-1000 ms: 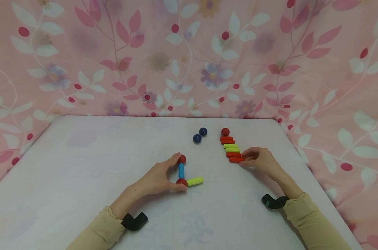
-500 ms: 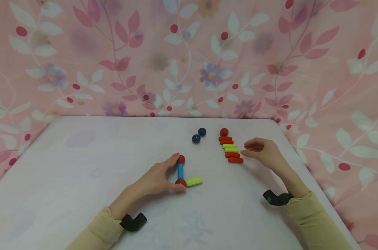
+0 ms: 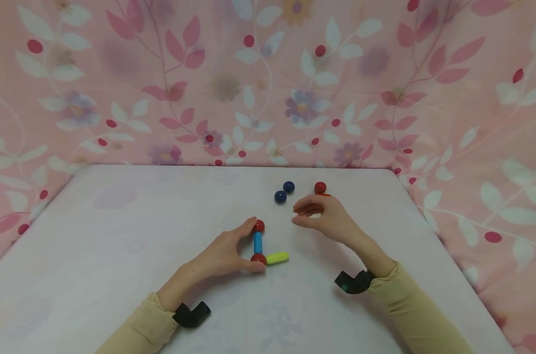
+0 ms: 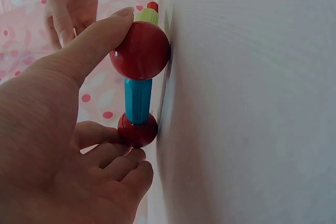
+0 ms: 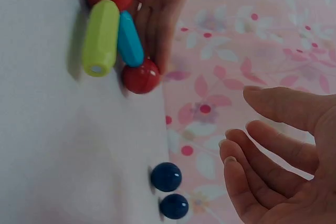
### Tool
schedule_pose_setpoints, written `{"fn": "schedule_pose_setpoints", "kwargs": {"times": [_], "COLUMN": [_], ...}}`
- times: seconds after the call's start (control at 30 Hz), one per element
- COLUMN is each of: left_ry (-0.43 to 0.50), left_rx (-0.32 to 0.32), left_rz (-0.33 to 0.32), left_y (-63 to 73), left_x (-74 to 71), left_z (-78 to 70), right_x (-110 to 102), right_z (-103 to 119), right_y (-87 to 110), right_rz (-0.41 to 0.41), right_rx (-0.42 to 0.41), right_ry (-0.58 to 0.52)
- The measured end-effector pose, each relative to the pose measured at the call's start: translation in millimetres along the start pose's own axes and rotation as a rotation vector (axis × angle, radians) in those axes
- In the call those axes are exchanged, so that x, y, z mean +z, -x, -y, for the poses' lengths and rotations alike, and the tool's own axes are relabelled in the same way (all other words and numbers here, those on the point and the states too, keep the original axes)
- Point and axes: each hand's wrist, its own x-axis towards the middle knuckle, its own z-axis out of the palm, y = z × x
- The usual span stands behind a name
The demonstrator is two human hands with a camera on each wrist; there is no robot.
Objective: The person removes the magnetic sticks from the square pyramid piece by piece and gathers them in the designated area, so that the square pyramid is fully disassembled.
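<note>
My left hand (image 3: 219,251) holds a magnetic ball-and-rod piece lying on the table. Its thumb is on the near red ball (image 3: 258,259) and its fingers on the far red ball (image 3: 259,226). A blue rod (image 4: 138,102) joins the two balls. From the near ball a yellow-green rod (image 5: 101,38) sticks out to the right, its metal tip free. My right hand (image 3: 330,220) hovers right of this piece, fingers loosely bent and nothing between them, as the right wrist view shows. It hides most of a row of rods; one red rod (image 3: 324,195) peeks out behind it.
Two dark blue balls (image 3: 280,197) sit close together toward the back of the white table (image 3: 117,221). Another red ball (image 3: 320,187) lies at the far end of the row. A pink floral cloth (image 3: 223,83) hangs behind the table's back edge.
My right hand has left the near end of the row of red and yellow-green rods, lifted, and swung left over the row with nothing in it. The left hand stays put.
</note>
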Motion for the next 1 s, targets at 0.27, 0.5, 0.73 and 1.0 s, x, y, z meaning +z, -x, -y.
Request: {"fn": "schedule_pose_setpoints", "kwargs": {"times": [0.27, 0.5, 0.73, 1.0], "left_ry": [-0.001, 0.004, 0.008, 0.008], "left_rx": [-0.008, -0.004, -0.001, -0.001], "left_rz": [-0.005, -0.004, -0.012, -0.011], "left_y": [1.8, 0.4, 0.4, 0.3], "left_x": [-2.2, 0.0, 0.8, 0.6], "left_z": [-2.5, -1.5, -0.4, -0.8], "right_x": [33.3, 47.5, 55.6, 60.5], "right_z": [-9.7, -12.9, -15.0, -16.2], "right_y": [-0.4, 3.0, 3.9, 4.7], "right_rz": [0.210, 0.372, 0.430, 0.429], "right_rx": [-0.004, 0.053, 0.005, -0.007], "right_ry": [-0.039, -0.060, -0.038, -0.023]}}
